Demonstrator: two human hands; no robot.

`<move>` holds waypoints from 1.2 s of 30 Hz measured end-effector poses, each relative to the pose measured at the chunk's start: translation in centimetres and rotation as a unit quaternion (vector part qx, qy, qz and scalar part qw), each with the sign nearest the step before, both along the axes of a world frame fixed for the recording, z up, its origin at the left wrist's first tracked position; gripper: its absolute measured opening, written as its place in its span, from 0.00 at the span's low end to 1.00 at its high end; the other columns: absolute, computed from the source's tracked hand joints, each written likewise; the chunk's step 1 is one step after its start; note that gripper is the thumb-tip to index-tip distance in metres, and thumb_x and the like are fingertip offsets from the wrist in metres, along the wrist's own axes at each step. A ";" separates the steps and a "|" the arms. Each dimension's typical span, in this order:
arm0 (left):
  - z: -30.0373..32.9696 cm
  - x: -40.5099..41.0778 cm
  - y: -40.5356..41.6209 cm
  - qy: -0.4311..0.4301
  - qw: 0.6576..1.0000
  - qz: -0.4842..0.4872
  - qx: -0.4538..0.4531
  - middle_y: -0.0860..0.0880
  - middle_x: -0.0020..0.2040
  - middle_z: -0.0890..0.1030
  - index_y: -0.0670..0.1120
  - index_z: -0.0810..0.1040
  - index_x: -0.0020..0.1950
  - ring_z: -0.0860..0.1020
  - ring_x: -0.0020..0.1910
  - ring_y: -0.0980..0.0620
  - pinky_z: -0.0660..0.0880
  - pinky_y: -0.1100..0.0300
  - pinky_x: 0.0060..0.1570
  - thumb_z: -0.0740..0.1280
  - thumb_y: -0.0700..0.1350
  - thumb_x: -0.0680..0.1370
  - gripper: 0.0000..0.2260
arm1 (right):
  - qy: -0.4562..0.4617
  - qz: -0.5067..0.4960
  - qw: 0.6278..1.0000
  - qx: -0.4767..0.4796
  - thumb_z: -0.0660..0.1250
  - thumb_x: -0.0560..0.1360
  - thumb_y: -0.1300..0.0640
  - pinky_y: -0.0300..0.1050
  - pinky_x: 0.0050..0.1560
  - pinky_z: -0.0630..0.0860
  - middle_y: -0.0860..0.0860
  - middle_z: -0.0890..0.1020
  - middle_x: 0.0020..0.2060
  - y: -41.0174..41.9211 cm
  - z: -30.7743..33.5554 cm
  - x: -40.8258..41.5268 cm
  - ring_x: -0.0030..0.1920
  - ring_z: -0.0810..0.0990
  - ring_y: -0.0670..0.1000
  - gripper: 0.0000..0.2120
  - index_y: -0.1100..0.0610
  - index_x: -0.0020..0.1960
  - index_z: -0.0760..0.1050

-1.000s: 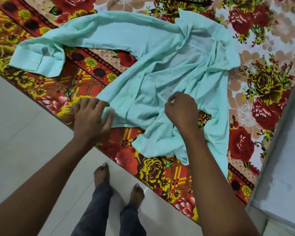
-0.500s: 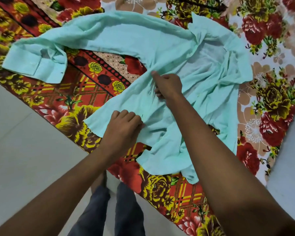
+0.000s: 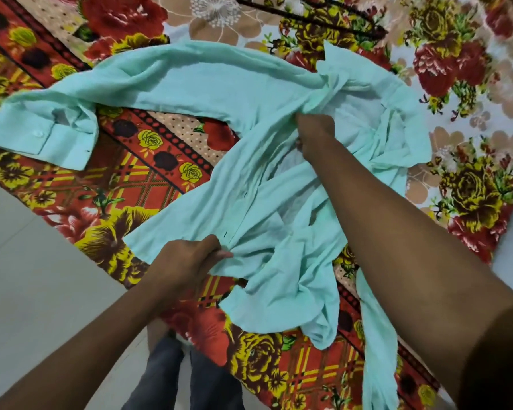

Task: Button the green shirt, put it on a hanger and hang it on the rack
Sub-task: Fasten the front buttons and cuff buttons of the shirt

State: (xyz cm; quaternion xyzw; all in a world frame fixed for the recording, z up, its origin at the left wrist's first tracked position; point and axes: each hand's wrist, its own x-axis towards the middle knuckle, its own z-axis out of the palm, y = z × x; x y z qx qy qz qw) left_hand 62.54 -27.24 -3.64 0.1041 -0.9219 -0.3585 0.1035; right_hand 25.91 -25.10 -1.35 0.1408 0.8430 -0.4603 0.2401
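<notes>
A crumpled pale mint-green long-sleeved cotton shirt (image 3: 219,119) lies spread, unbuttoned, on a bed covered with a bright floral bedsheet of red, yellow and brown roses (image 3: 148,179). One sleeve stretches out to the left, its buttoned cuff (image 3: 51,143) lying flat near the bed's edge, while the body of the shirt bunches in folds toward the near edge, with a strip of fabric trailing down the bedside at the lower right.

The left hand (image 3: 187,258) grips the lower front edge of the shirt, its fingers (image 3: 216,255) curled around a pinch of cloth beside the placket, where a small buttonhole and a pale button show. The right hand (image 3: 314,134) reaches farther across the bed and holds the upper front of the shirt near the collar area, fingers closed on a gathered fold of fabric. Between the two hands the front edge of the shirt is drawn into a taut line.

At the top of the view, well apart from the shirt, a dark thin hanger (image 3: 338,25) lies on the bedsheet, only partly in view. Below the bed edge, the pale tiled floor (image 3: 27,276) shows, along with the person's legs in dark grey trousers (image 3: 160,377) standing just beside the bed.
</notes>
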 end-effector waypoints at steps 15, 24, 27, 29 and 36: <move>-0.9 -0.5 -0.9 0.002 0.988 -0.088 -0.129 0.50 0.31 0.75 0.47 0.74 0.43 0.74 0.27 0.45 0.68 0.56 0.30 0.64 0.50 0.84 0.11 | -0.025 -0.044 0.996 -0.079 0.74 0.77 0.44 0.44 0.33 0.79 0.52 0.77 0.30 1.4 2.2 -3.3 0.26 0.74 0.49 0.18 0.59 0.42 0.77; -0.8 -0.7 -0.6 0.007 0.990 -0.057 -0.130 0.50 0.31 0.75 0.47 0.76 0.41 0.75 0.27 0.45 0.70 0.55 0.31 0.70 0.48 0.81 0.10 | 0.141 -0.040 0.985 0.095 0.63 0.83 0.50 0.48 0.64 0.73 0.58 0.77 0.68 -0.1 2.0 -6.0 0.67 0.77 0.59 0.22 0.62 0.71 0.67; -0.9 -0.8 -0.6 0.007 0.990 -0.060 -0.128 0.50 0.31 0.75 0.46 0.78 0.41 0.75 0.27 0.45 0.70 0.55 0.31 0.70 0.47 0.81 0.10 | 0.329 0.070 0.925 0.176 0.67 0.80 0.46 0.49 0.57 0.73 0.59 0.73 0.65 -0.4 0.8 -5.7 0.63 0.76 0.61 0.23 0.60 0.67 0.69; -1.1 -0.8 -0.6 0.009 0.991 -0.059 -0.123 0.50 0.31 0.76 0.46 0.78 0.42 0.75 0.27 0.45 0.71 0.55 0.31 0.69 0.48 0.81 0.10 | 0.356 0.144 0.896 0.222 0.69 0.79 0.46 0.50 0.57 0.74 0.58 0.72 0.65 -1.1 0.6 -6.0 0.64 0.75 0.61 0.24 0.58 0.67 0.69; -1.3 -0.5 -0.8 -0.009 0.994 -0.062 -0.095 0.50 0.32 0.76 0.47 0.79 0.45 0.75 0.28 0.46 0.71 0.54 0.34 0.60 0.50 0.85 0.14 | 0.234 0.153 0.935 0.219 0.66 0.81 0.55 0.46 0.65 0.73 0.57 0.80 0.65 -0.7 -0.5 -7.5 0.67 0.78 0.58 0.16 0.60 0.67 0.73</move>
